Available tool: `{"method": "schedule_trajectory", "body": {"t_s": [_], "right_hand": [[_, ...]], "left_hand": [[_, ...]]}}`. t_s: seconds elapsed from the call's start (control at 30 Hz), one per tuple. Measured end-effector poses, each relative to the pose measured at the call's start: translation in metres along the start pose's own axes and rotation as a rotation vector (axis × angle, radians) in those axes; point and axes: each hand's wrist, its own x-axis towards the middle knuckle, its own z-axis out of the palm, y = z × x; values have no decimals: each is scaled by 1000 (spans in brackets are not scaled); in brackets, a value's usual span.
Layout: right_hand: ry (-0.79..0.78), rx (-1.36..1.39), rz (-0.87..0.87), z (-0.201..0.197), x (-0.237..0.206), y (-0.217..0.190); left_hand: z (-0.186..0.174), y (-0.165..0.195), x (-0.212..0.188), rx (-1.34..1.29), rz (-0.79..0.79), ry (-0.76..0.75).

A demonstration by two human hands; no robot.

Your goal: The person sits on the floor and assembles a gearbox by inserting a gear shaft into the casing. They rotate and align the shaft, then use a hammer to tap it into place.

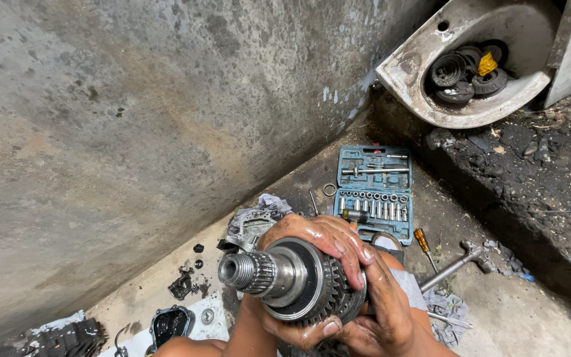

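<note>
Gear shaft (285, 277): held up above the floor (517, 311), splined end pointed left.
Right hand (378, 304): fingers (348, 248) are clenched over the gear teeth.
Left hand (295, 330): gears are gripped from beneath.
Socket set (374, 192): laid open on the floor behind.
Basin (431, 66): black round parts are held inside.

Single head-worn view, looking steeply down, close above both hands at bottom centre; concrete wall (133, 132) fills left, floor with socket set case (375, 192) recedes beyond.
</note>
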Motion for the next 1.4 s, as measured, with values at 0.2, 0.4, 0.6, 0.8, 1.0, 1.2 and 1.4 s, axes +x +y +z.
{"method": "schedule_trajectory", "body": {"t_s": [0.2,0.4,0.6,0.8,1.0,1.2,1.4], "right_hand": [[-118,29,-2,-11,-7,10],[-30,62,-86,-6,-5,12],[-71,230,94,-11,3,2],[-152,234,162,-19,18,0],[-168,218,118,-20,30,2],[-215,179,138,-25,15,11],[-209,120,149,-22,-1,15]], "left_hand": [[1,3,2,30,-27,16],[0,4,8,90,12,-19],[3,7,8,71,-27,-21],[3,2,11,-12,-82,24],[0,0,9,-1,-36,-8],[0,0,7,4,-46,28],[3,2,8,-25,-80,84]]}}
